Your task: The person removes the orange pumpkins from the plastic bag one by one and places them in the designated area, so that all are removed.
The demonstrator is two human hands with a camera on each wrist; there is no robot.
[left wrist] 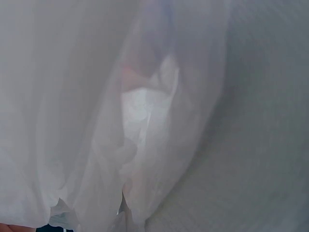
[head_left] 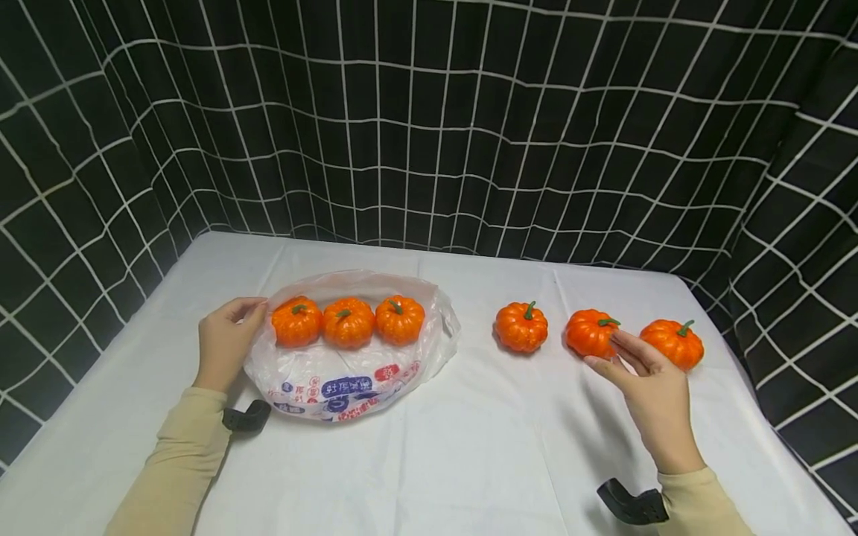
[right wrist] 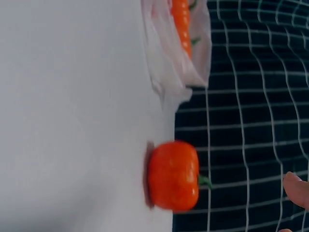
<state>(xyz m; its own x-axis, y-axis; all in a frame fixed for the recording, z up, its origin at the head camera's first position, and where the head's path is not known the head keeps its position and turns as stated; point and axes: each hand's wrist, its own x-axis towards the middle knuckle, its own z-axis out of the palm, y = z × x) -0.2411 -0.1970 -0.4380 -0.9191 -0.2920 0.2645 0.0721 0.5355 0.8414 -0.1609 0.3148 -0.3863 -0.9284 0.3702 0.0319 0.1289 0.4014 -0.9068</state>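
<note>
A thin white plastic bag [head_left: 351, 362] with blue and red print lies on its side, its mouth held wide, with three small orange pumpkins [head_left: 348, 324] in a row inside. My left hand [head_left: 228, 339] pinches the bag's left rim; translucent plastic [left wrist: 96, 121] fills most of the left wrist view. To the right, my right hand [head_left: 653, 394] hovers by the middle pumpkin [head_left: 590, 333] of a second row, fingers extended and thumb apart. Contact there is unclear. Partly behind this hand sits the right pumpkin [head_left: 672, 344]. In the right wrist view, a fingertip [right wrist: 297, 191] shows at the edge.
Between the bag and the right hand stands another pumpkin [head_left: 521, 327] with a green stem. A white cloth [head_left: 469, 447] covers the table. Black curtains [head_left: 429, 134] with a white grid rise behind and at both sides. Each wrist carries a black mount [head_left: 246, 417].
</note>
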